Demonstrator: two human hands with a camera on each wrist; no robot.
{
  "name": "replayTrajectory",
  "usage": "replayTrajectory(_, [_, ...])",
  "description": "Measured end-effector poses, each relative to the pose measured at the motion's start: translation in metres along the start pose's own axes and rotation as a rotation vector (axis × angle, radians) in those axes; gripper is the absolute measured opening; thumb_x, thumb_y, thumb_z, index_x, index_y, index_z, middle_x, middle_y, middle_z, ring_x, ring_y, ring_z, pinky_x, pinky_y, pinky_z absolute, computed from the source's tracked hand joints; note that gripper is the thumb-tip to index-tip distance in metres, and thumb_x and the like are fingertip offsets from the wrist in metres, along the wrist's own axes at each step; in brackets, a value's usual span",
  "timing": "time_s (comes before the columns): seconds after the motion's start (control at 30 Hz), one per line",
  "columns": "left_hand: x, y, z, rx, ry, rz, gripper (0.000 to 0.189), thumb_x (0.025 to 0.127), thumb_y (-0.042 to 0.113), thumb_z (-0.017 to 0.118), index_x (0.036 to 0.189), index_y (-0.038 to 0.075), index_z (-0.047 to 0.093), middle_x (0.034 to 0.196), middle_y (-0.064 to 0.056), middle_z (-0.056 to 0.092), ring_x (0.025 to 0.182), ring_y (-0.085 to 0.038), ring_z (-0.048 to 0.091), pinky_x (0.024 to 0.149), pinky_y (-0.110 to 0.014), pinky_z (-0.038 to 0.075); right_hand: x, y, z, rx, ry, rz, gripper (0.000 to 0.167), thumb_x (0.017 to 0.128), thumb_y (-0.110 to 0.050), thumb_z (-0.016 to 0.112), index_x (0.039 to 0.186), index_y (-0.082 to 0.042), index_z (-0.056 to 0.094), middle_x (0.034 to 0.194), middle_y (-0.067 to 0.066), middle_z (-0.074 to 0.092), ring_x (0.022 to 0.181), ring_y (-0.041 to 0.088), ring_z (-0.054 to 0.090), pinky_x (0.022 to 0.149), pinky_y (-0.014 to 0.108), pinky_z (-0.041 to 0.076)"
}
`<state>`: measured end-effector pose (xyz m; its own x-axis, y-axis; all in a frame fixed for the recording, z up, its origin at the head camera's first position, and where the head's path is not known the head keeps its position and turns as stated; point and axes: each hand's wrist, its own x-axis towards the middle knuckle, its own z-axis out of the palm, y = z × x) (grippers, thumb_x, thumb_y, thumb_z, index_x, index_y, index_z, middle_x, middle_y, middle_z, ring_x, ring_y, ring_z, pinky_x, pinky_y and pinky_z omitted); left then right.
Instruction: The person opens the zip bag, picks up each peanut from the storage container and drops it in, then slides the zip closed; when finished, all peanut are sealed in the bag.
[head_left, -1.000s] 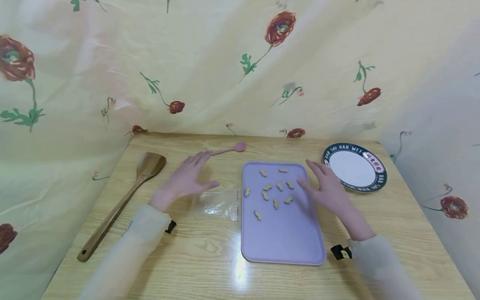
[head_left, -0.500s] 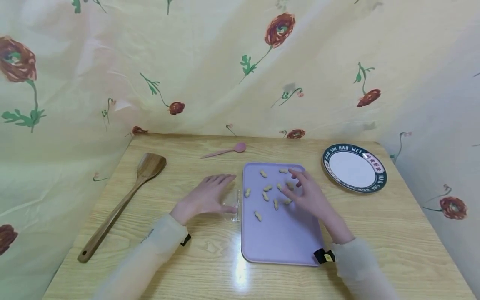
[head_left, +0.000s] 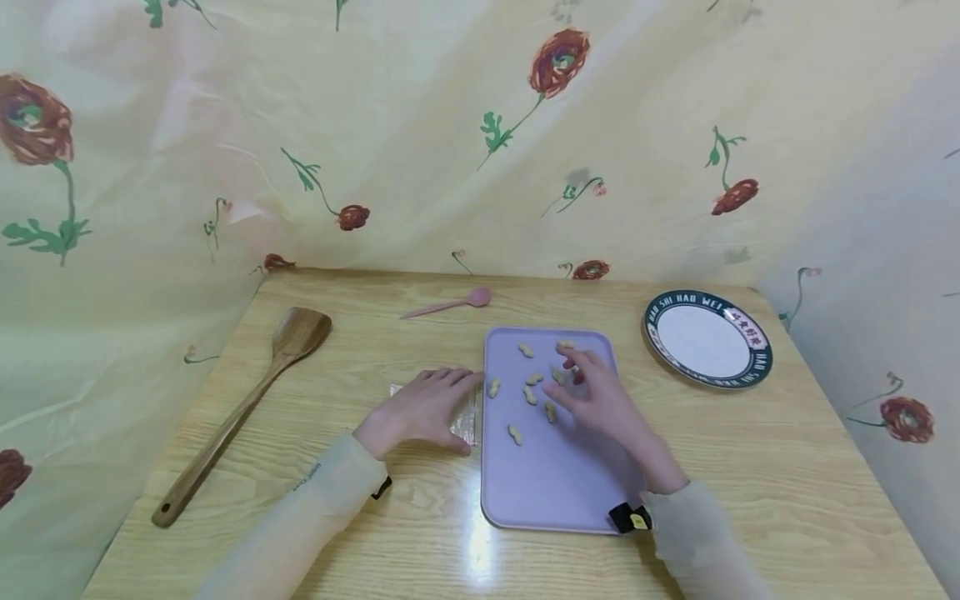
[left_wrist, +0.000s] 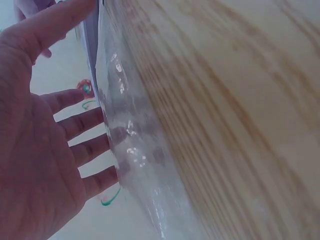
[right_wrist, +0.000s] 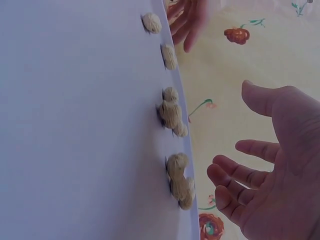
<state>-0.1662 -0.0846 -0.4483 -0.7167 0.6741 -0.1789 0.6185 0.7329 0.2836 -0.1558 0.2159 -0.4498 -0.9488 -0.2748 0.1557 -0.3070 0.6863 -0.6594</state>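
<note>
My left hand [head_left: 423, 410] is over a clear plastic bag [head_left: 465, 423], fingers spread and thumb apart; the left wrist view shows the bag [left_wrist: 135, 130] flat on the wood with the fingertips close to it. Whether they touch it I cannot tell. A lilac tray [head_left: 555, 487] lies right of the bag, with several unshelled peanuts [head_left: 514, 434] scattered over its far half. Above those peanuts is my right hand [head_left: 607, 408], fingers loosely bent, thumb apart. In the right wrist view the right hand [right_wrist: 272, 170] holds nothing, and peanuts [right_wrist: 170, 114] lie on the tray beyond it.
A wooden spatula [head_left: 247, 408] lies along the table's left side. Behind the bag is a pink spoon [head_left: 450, 305]. A white plate [head_left: 705, 342] with a dark lettered rim stands at the back right. Flowered cloth [head_left: 450, 133] hangs behind the table.
My left hand has come right and nearer, from beside the pink spoon to over the plastic bag. My right hand has moved left from the tray's right edge to above the peanuts.
</note>
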Motion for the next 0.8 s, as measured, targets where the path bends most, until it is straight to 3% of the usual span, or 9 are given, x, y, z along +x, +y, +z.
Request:
replayTrajectory(0.47, [0.001, 0.007, -0.001, 0.091, 0.016, 0.000, 0.107, 0.074, 0.059, 0.080, 0.157, 0.015, 0.030, 0.153, -0.005, 0.042, 0.140, -0.028, 0.038, 0.114, -0.048, 0.030, 0.001, -0.007, 0.011, 0.001, -0.022, -0.046, 0.062, 0.091, -0.026, 0.075, 0.142, -0.001, 0.050, 0.116, 0.017, 0.060, 0.094, 0.028, 0.058, 0.073, 0.037, 0.048])
replayTrajectory(0.8, [-0.002, 0.001, 0.000, -0.028, 0.040, 0.000, 0.093, 0.078, 0.057, 0.075, 0.153, 0.015, 0.040, 0.154, -0.008, 0.039, 0.141, -0.030, 0.035, 0.114, -0.050, 0.029, 0.000, -0.011, 0.015, -0.008, -0.032, -0.064, 0.058, 0.089, -0.027, 0.077, 0.134, 0.003, 0.057, 0.109, 0.015, 0.063, 0.090, 0.027, 0.057, 0.071, 0.036, 0.047])
